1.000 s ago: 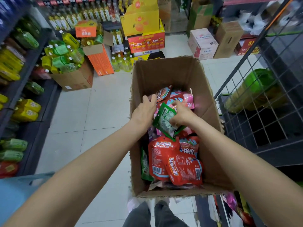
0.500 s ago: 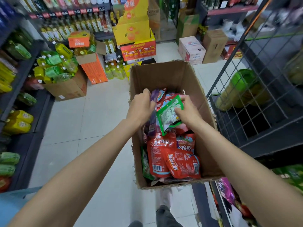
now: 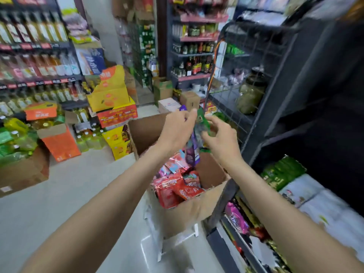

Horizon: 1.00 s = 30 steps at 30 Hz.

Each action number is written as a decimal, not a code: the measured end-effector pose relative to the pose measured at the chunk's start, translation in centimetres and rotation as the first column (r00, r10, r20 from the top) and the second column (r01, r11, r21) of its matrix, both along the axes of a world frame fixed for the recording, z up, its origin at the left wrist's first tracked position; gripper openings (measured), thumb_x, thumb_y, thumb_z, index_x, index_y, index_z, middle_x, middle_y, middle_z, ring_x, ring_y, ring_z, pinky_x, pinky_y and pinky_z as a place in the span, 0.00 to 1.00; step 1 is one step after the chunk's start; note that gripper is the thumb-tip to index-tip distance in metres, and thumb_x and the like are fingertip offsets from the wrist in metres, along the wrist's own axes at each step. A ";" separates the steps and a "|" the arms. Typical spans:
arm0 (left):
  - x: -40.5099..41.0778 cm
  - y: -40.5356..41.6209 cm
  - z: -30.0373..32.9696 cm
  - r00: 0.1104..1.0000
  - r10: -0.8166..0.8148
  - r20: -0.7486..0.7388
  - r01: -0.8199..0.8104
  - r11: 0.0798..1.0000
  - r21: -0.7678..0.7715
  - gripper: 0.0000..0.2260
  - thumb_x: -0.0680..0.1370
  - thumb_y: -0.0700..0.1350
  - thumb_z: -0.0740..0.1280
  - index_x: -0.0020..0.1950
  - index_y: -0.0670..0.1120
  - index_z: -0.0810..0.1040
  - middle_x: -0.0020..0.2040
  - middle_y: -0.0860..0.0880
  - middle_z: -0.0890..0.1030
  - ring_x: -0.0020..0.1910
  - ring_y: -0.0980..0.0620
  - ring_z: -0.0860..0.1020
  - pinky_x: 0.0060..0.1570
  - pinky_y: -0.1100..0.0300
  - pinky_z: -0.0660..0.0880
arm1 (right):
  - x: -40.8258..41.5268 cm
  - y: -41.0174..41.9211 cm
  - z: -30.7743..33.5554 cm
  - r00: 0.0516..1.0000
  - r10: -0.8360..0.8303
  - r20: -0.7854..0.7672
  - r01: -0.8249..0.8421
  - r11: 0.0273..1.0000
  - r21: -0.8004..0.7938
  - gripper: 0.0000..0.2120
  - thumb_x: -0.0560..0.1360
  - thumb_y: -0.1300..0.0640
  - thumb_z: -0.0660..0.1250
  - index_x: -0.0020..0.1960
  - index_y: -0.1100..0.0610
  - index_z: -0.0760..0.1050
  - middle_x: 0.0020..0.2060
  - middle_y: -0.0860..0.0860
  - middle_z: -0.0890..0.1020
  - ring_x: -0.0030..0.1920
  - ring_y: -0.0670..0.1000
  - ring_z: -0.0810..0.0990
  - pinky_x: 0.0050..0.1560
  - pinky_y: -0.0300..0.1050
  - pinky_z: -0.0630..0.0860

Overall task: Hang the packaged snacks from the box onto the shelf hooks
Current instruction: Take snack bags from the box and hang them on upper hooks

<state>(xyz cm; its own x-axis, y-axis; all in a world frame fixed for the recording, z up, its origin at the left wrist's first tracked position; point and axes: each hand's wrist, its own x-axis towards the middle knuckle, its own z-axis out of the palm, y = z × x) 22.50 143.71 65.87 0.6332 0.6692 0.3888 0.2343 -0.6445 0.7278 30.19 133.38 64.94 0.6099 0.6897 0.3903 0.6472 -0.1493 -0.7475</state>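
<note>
— Shop aisles crowd round on every side, bottles racked to the left, a dark wire shelf (image 3: 256,79) to the right. Where are the snacks?

— Two are up in the air over the open cardboard box (image 3: 187,217) on the floor. The left hand (image 3: 178,131) pinches a purple packet (image 3: 192,152) near its top; the right hand (image 3: 220,134) has its fingers curled round a green packet (image 3: 202,123). Blur hides the exact pinch.

— How will they handle?

— Probably light, soft and crinkly, with slick film that slides. Best held by the stiff sealed header, where the hang hole should be.

— And how many remain?

— One purple, one green in hand. Several red packets (image 3: 173,190) and some pink ones lie heaped in the box; an exact count is impossible.
</note>
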 end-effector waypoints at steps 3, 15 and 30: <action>0.1 -4.2 3.5 0.993 -0.104 0.054 0.103 0.995 0.016 0.25 0.79 0.58 0.60 0.33 0.37 0.75 0.30 0.41 0.73 0.33 0.47 0.72 0.38 0.54 0.64 | -1.4 -4.1 2.3 0.995 -0.078 0.054 0.077 0.997 0.014 0.20 0.73 0.65 0.67 0.64 0.55 0.75 0.55 0.47 0.81 0.56 0.45 0.78 0.50 0.27 0.65; 2.9 -12.4 13.9 0.888 -0.431 0.163 0.405 0.899 0.168 0.21 0.82 0.47 0.56 0.30 0.46 0.57 0.26 0.50 0.58 0.26 0.53 0.58 0.29 0.58 0.52 | 1.2 -17.9 12.0 0.956 -0.129 -0.262 0.194 0.951 0.241 0.24 0.74 0.49 0.69 0.66 0.35 0.64 0.58 0.54 0.79 0.57 0.52 0.79 0.51 0.43 0.77; 10.5 -14.7 24.0 0.923 -0.308 0.232 0.178 0.874 0.453 0.11 0.77 0.42 0.64 0.35 0.43 0.78 0.35 0.42 0.78 0.35 0.49 0.73 0.44 0.59 0.68 | 8.9 -21.2 25.0 0.916 -0.389 0.095 0.325 0.860 0.393 0.30 0.68 0.58 0.76 0.68 0.53 0.71 0.65 0.50 0.74 0.65 0.49 0.73 0.66 0.52 0.71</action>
<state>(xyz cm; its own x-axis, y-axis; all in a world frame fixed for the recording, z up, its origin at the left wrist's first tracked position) 33.04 129.02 89.86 0.5705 0.2430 0.7845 -0.1475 -0.9094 0.3889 39.13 112.19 89.95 0.6913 0.2275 0.6858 0.7198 -0.1343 -0.6811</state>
